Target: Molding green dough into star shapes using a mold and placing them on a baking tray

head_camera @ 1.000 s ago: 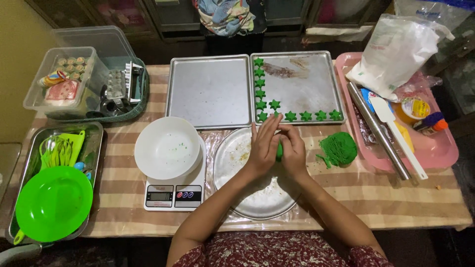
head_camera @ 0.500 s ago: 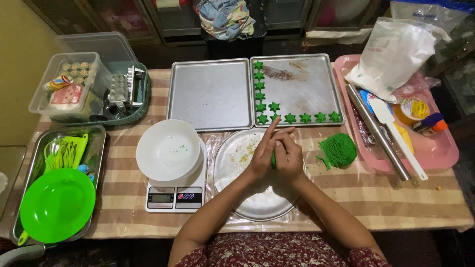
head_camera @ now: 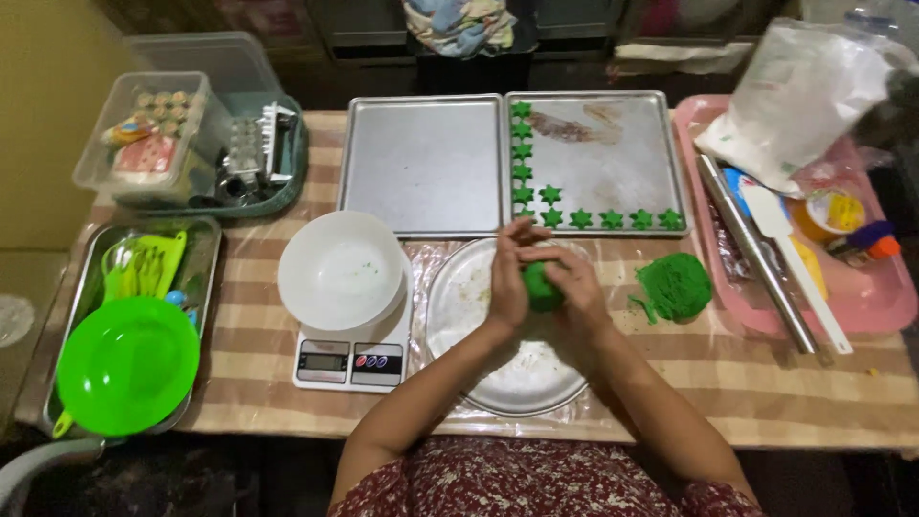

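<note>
both hands, left hand (head_camera: 507, 278) and right hand (head_camera: 572, 282), have fingers closed around the green dough ball (head_camera: 539, 285) above the round plate (head_camera: 479, 316); squeezing unevenly could crack it or drop crumbs.

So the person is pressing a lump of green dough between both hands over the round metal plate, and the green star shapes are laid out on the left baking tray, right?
Not quite. The green stars lie on the right baking tray; the left baking tray holds none, as the head view shows. Both the left hand and right hand do hold the green dough over the round metal plate.
</note>
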